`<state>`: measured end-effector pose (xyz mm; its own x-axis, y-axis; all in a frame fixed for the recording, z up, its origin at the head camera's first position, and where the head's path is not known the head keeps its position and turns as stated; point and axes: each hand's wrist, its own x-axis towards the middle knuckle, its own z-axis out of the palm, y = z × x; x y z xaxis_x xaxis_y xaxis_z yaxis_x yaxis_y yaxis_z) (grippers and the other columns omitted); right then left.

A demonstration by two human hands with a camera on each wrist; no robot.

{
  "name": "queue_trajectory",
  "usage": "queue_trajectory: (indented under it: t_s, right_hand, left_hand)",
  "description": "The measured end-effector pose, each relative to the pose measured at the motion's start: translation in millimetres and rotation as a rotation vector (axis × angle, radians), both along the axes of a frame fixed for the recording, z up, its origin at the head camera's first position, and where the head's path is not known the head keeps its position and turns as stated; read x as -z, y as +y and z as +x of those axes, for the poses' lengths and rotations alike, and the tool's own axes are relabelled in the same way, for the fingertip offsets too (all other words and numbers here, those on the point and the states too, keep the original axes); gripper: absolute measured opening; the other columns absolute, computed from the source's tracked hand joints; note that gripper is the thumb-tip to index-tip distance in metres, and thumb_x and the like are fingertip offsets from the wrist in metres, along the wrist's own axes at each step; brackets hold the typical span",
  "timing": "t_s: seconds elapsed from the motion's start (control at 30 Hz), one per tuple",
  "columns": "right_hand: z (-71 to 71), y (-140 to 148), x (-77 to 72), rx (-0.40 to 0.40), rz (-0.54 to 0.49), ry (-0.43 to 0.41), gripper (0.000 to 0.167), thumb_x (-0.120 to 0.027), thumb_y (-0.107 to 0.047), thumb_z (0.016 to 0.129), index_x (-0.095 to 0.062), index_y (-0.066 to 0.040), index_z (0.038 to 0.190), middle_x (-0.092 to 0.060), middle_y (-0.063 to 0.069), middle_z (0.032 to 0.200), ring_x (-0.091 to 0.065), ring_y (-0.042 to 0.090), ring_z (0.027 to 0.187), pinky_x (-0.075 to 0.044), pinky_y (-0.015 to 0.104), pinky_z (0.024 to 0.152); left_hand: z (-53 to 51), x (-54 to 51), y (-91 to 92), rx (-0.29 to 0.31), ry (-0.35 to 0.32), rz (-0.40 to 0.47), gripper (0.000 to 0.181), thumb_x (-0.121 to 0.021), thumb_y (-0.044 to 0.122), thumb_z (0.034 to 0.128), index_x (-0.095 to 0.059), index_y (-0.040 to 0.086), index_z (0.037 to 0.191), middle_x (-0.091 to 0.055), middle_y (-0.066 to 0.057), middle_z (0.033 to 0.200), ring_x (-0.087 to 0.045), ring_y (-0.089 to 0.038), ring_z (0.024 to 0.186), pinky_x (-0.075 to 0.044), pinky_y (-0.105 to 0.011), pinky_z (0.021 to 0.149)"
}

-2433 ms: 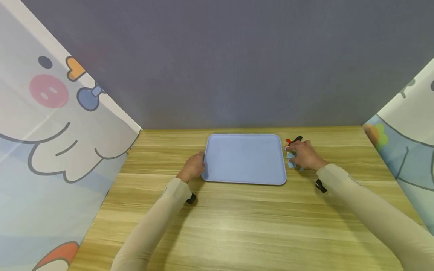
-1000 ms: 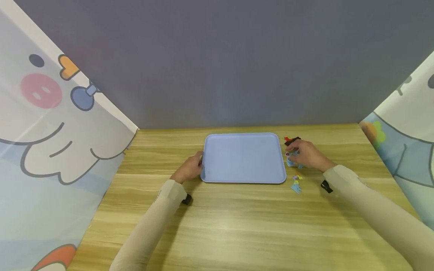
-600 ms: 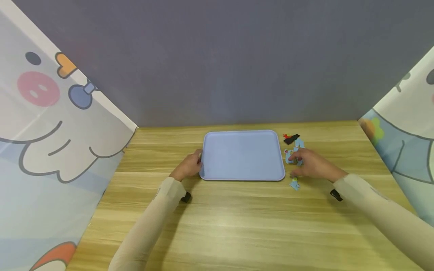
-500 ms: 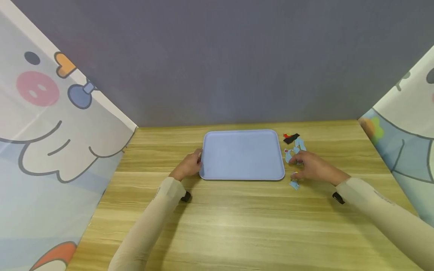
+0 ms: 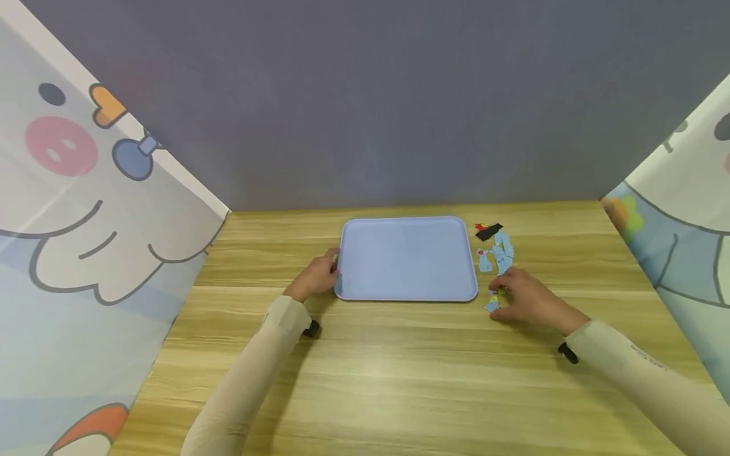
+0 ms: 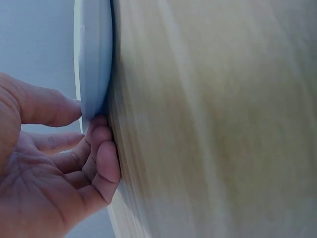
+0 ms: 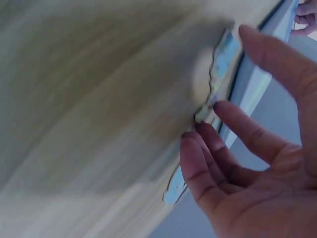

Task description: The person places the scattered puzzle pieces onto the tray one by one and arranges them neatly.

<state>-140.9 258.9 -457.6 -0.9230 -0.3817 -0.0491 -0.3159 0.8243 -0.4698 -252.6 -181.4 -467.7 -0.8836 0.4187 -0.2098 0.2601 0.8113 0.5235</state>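
My left hand holds the left edge of the pale blue tray. In the left wrist view the thumb lies against the tray rim and the other fingers curl under it. To the right of the tray, my right hand spans a light blue and yellow puzzle piece. In the right wrist view the thumb is near one end of that puzzle piece, and the fingertips are at its other end. The piece lies flat on the table; the fingers look spread, not closed round it.
Several light blue puzzle pieces lie beyond the right hand, one with a red mark beside the tray. Farther back are a black piece and a red one. A grey panel stands behind the wooden table.
My right hand has moved towards the front edge, from the back group of puzzle pieces to the nearer one. The pieces have been spread apart. My left hand stays at the tray.
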Motion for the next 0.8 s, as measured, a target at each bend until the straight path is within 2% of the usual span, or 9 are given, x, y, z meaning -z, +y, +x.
queue_trajectory:
  t_s: [0.1, 0.23, 0.33, 0.47, 0.63, 0.8]
  right_hand:
    - [-0.2, -4, 2.0, 0.008, 0.02, 0.015, 0.049, -0.086, -0.025, 0.065, -0.067, 0.0, 0.102, -0.054, 0.01, 0.093, -0.051, 0.026, 0.083, -0.044, 0.043, 0.072]
    - [-0.6, -7, 1.1, 0.047, 0.051, 0.001, 0.048, -0.085, -0.021, 0.065, -0.066, 0.001, 0.104, -0.055, 0.013, 0.095, -0.053, 0.03, 0.087, -0.045, 0.046, 0.075]
    - [-1.1, -8, 0.3, 0.071, 0.051, -0.015, 0.048, -0.082, -0.019, 0.065, -0.064, 0.001, 0.105, -0.056, 0.015, 0.097, -0.054, 0.033, 0.09, -0.045, 0.049, 0.077]
    - [-2.4, -7, 0.3, 0.1, 0.03, -0.018, 0.046, -0.079, -0.018, 0.064, -0.062, 0.0, 0.103, -0.057, 0.014, 0.096, -0.054, 0.03, 0.086, -0.045, 0.048, 0.075]
    - [-7.4, -3, -10.6, 0.125, -0.029, 0.036, 0.04, -0.079, -0.016, 0.069, -0.061, -0.001, 0.101, -0.055, 0.014, 0.096, -0.052, 0.028, 0.085, -0.045, 0.044, 0.073]
    - [-16.6, -6, -24.2, 0.099, -0.069, 0.08, 0.041, -0.079, -0.013, 0.071, -0.061, 0.002, 0.104, -0.054, 0.017, 0.096, -0.054, 0.031, 0.087, -0.046, 0.044, 0.073]
  left_hand:
    - [0.4, -1.1, -0.2, 0.004, 0.002, 0.007, 0.056, -0.051, 0.004, 0.0924, -0.027, -0.005, 0.142, -0.059, -0.014, 0.092, -0.055, -0.022, 0.076, -0.047, -0.035, 0.068]
    - [1.2, -1.6, 0.7, 0.001, 0.004, 0.001, 0.056, -0.052, 0.004, 0.0924, -0.027, -0.005, 0.143, -0.058, -0.012, 0.09, -0.054, -0.021, 0.075, -0.047, -0.034, 0.068]
    - [1.4, -0.8, 1.3, -0.009, 0.011, -0.008, 0.056, -0.051, 0.005, 0.0927, -0.028, -0.005, 0.143, -0.058, -0.012, 0.09, -0.054, -0.021, 0.075, -0.047, -0.034, 0.068]
    - [1.6, 0.9, 1.3, -0.021, 0.007, -0.005, 0.056, -0.051, 0.005, 0.0927, -0.028, -0.005, 0.143, -0.058, -0.013, 0.093, -0.055, -0.021, 0.077, -0.047, -0.034, 0.07]
    - [-0.2, 1.6, -0.5, -0.012, 0.014, 0.006, 0.056, -0.052, 0.004, 0.0922, -0.029, -0.005, 0.142, -0.058, -0.013, 0.091, -0.054, -0.021, 0.075, -0.047, -0.034, 0.069]
    - [-0.4, 1.3, -1.4, -0.002, 0.018, 0.023, 0.055, -0.053, 0.004, 0.0919, -0.03, -0.004, 0.141, -0.06, -0.014, 0.094, -0.056, -0.021, 0.077, -0.048, -0.035, 0.071]
